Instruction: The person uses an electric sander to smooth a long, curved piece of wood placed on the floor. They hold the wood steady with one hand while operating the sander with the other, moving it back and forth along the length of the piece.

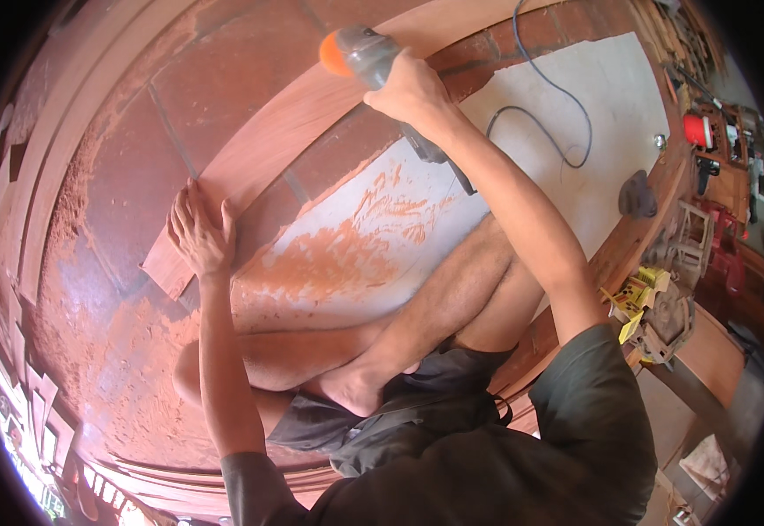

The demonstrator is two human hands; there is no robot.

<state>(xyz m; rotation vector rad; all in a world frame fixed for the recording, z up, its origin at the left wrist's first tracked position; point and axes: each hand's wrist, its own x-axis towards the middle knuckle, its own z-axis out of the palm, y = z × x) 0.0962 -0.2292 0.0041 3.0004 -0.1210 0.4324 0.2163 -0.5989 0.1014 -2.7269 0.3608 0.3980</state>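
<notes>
A long reddish wooden board [263,145] lies on the tiled floor in front of me. My left hand [201,232] rests with its fingers stretched out on the board's near left end, pressing flat on the wood. My right hand [410,88] is wrapped round the grey body of an angle grinder [369,54]. An orange disc [335,56] at the grinder's head is over the board's upper stretch; I cannot tell whether it touches the wood. The grinder's rear end and cord come out below my right hand.
Beneath my legs lies a white sheet [566,96] strewn with orange sawdust [338,259]. A dark power cord [589,131] loops across it. Long curved boards [57,167] lie at the left. A dark cloth-like lump [637,195] and a yellow object [643,294] are at the right.
</notes>
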